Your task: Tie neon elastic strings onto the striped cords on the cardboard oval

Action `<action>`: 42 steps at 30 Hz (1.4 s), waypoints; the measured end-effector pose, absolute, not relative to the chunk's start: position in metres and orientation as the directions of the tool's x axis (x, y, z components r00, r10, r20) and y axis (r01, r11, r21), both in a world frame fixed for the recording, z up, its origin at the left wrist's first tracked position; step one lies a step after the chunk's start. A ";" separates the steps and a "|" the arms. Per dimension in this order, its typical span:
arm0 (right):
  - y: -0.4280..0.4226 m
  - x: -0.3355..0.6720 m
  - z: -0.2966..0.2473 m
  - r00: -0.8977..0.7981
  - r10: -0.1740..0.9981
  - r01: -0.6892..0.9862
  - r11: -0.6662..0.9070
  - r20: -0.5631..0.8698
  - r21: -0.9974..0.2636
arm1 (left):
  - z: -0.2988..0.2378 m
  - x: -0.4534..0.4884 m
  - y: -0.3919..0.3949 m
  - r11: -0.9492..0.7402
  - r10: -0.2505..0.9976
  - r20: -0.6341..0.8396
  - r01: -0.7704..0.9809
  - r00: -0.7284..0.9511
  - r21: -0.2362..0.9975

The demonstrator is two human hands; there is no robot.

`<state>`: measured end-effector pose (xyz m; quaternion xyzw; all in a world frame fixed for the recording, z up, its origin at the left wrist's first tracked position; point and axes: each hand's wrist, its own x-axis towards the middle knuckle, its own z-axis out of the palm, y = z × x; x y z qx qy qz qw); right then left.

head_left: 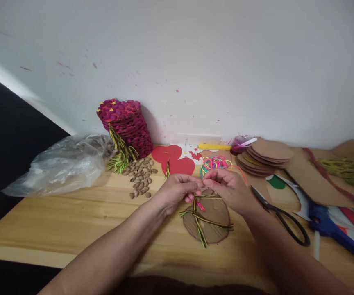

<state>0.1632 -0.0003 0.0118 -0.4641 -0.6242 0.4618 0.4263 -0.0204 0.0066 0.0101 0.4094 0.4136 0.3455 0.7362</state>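
Above a round cardboard disc (192, 229), my left hand (181, 190) and my right hand (228, 188) meet fingertip to fingertip. Both are closed in a pinch; whatever lies between the fingers is too small to make out. On the disc rest bundles of green, yellow and dark cord (214, 223), crossing one another. A short bright pink piece (200, 206) shows just below my left fingers. Behind the hands is a tangle of multicoloured cords (215, 162), partly covered by my right fingers.
Scissors (275, 209) and a blue-handled tool (327, 221) lie right, near stacked cardboard discs (272, 151) and a purple-stained cup (238, 145). Left are pistachio-like shells (141, 180), a plastic bag (63, 168) and a purple shell-covered stack (128, 127). Red paper discs (180, 166) lie behind.
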 end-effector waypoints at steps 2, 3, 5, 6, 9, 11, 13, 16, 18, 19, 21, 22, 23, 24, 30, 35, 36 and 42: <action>-0.001 0.164 0.013 -0.213 0.974 0.184 0.120 0.080 -0.976 | 0.010 -0.021 0.007 0.426 0.844 -0.327 -0.162 0.425 0.890; -0.002 0.164 0.013 -0.221 0.973 0.176 0.102 0.062 -0.979 | 0.010 -0.021 0.007 0.426 0.843 -0.327 -0.160 0.427 0.890; -0.002 0.164 0.012 -0.237 0.971 0.157 0.060 0.022 -0.986 | 0.010 -0.021 0.007 0.426 0.840 -0.324 -0.159 0.434 0.891; -0.002 0.163 0.012 -0.242 0.970 0.150 0.043 0.006 -0.988 | 0.010 -0.021 0.007 0.427 0.838 -0.324 -0.158 0.439 0.890; -0.002 0.163 0.011 -0.244 0.970 0.152 0.027 -0.011 -0.988 | 0.011 -0.021 0.006 0.435 0.833 -0.333 -0.153 0.441 0.887; -0.002 0.162 0.011 -0.235 0.972 0.165 0.050 0.010 -0.985 | 0.012 -0.021 0.006 0.441 0.833 -0.342 -0.148 0.434 0.885; -0.002 0.162 0.012 -0.228 0.973 0.184 0.079 0.036 -0.980 | 0.013 -0.021 0.006 0.445 0.833 -0.349 -0.147 0.430 0.883; -0.003 0.161 0.014 -0.219 0.974 0.194 0.096 0.053 -0.976 | 0.014 -0.021 0.006 0.452 0.828 -0.352 -0.151 0.436 0.879; -0.004 0.160 0.015 -0.220 0.974 0.180 0.087 0.046 -0.980 | 0.014 -0.020 0.006 0.454 0.826 -0.353 -0.148 0.440 0.879; -0.004 0.160 0.015 -0.221 0.974 0.171 0.080 0.041 -0.982 | 0.013 -0.020 0.006 0.455 0.826 -0.355 -0.146 0.438 0.879; -0.003 0.159 0.013 -0.229 0.973 0.150 0.057 0.021 -0.987 | 0.012 -0.020 0.006 0.450 0.832 -0.350 -0.156 0.430 0.879; -0.002 0.160 0.011 -0.232 0.973 0.140 0.044 0.011 -0.989 | 0.012 -0.020 0.007 0.446 0.837 -0.342 -0.169 0.427 0.879; -0.001 0.160 0.010 -0.224 0.975 0.132 0.035 0.004 -0.991 | 0.011 -0.020 0.007 0.442 0.841 -0.333 -0.186 0.426 0.878; 0.000 0.161 0.009 -0.199 0.980 0.131 0.035 0.008 -0.991 | 0.011 -0.021 0.007 0.440 0.845 -0.323 -0.208 0.426 0.874; 0.001 0.165 0.015 0.019 0.987 0.283 0.147 0.159 -0.948 | 0.012 -0.020 0.008 0.469 0.868 -0.350 -0.344 0.353 0.814; -0.012 0.148 0.010 -0.132 0.986 0.381 0.149 0.105 -0.913 | 0.011 -0.019 0.008 0.449 0.884 -0.338 -0.388 0.322 0.805; -0.013 0.144 0.006 -0.154 0.981 0.403 0.169 0.115 -0.900 | 0.011 -0.019 0.008 0.441 0.890 -0.336 -0.390 0.309 0.808; -0.013 0.141 -0.004 -0.165 0.975 0.394 0.203 0.148 -0.896 | 0.011 -0.019 0.009 0.416 0.903 -0.310 -0.424 0.298 0.804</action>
